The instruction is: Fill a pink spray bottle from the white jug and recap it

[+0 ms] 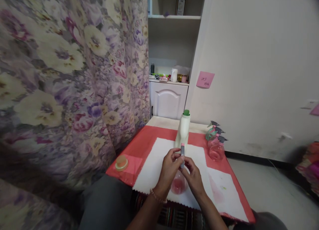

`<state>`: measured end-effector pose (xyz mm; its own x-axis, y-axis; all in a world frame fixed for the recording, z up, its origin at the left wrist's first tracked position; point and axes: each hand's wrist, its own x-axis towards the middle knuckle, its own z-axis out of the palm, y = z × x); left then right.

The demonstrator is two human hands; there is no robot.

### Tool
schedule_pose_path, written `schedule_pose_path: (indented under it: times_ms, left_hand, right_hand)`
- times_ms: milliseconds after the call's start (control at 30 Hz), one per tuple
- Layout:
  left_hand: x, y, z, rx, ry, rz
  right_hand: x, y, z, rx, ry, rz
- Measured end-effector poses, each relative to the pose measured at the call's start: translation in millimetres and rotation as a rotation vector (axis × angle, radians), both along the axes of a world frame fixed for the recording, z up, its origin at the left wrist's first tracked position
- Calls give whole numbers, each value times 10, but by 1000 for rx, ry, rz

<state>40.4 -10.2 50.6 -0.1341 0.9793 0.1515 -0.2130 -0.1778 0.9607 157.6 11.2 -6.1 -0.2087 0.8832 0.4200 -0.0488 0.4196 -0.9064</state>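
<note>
Both hands meet at a grey spray head with a pink nozzle (182, 155), near the middle of the table. My left hand (171, 162) has its fingers closed around its left side. From the right, the thumb and fingers of my right hand (191, 173) close on it too. Just below them stands a clear pink spray bottle (178, 186), partly covered by the hands. Whether the spray head is seated on the bottle neck cannot be made out. Behind the hands rises a tall pale bottle (183, 130) with something green (186, 112) at its mouth.
White paper (154, 163) lies on the red table cover (142, 140). Several spray bottles (216, 150) stand at the right edge. A small round container (121, 163) sits at the left. A stained white sheet (229, 193) lies front right. A floral curtain (74, 90) hangs close on the left.
</note>
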Motion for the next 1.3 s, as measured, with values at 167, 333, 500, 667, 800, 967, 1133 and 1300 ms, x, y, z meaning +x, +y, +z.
schedule_pose_path:
  times_ms: [167,333,500,667,800,967,1133,1300]
  left_hand:
    - [-13,-32,97,3,-11,-9]
    - [-18,-92,242,46,-40,1]
    - [-72,-180,466,59,-91,10]
    - [-325,-285,674,140,-155,87]
    - [-659,-299,758,206,-244,257]
    - [-1019,-75,487,251,-362,449]
    - [-1218,298,-191,171,-459,548]
    - [-1393,631,-790,78,-556,578]
  right_hand:
    - [31,7,-130,-20,-59,4]
    - [24,-17,-318,-71,-37,21]
    - [28,-3,-407,-50,-45,9]
    - [37,11,-471,-52,-63,14]
    - [35,1,-467,-78,-65,11]
    - [31,-23,-411,-103,-95,1]
    - [24,-33,-406,-114,-93,15]
    - [21,-35,-442,-125,-109,16]
